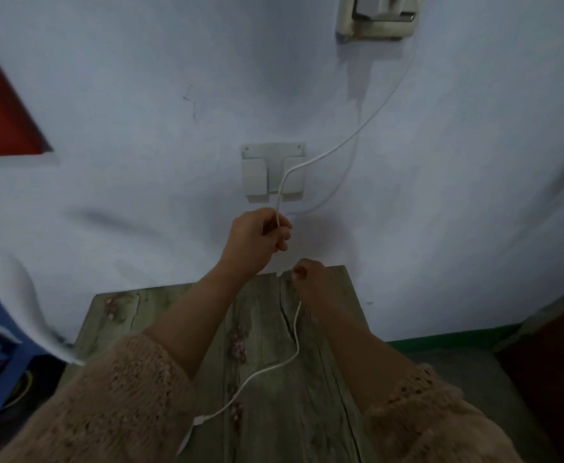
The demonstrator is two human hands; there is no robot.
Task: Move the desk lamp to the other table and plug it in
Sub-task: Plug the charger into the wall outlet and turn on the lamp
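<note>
two bare forearms reach forward from knitted pinkish sleeves [113,406], and we describe the scene from its biggest parts down. we see a pale blue wall [133,105] filling most of the view. below it stands a worn wooden table [267,396] with a greenish top and a long crack running along it. at the far left a blurred white curved shape [23,295], possibly the desk lamp's neck, rises beside the table edge; we cannot tell for sure. on the wall, at the top right, a cream wall socket [374,18] has a white plug [379,6] sitting in it. lower, at the centre, a small white holder [260,172] is screwed to the wall. a thin white cord [367,123] runs down from the socket, crosses the holder, and passes into our left hand [257,235], which is closed around it just below the holder. our right hand [310,279], near the table's far edge, pinches the same cord lower down with fingers narrowed. from there the cord trails over the tabletop to a small white inline switch [197,422] near our left sleeve.
</note>
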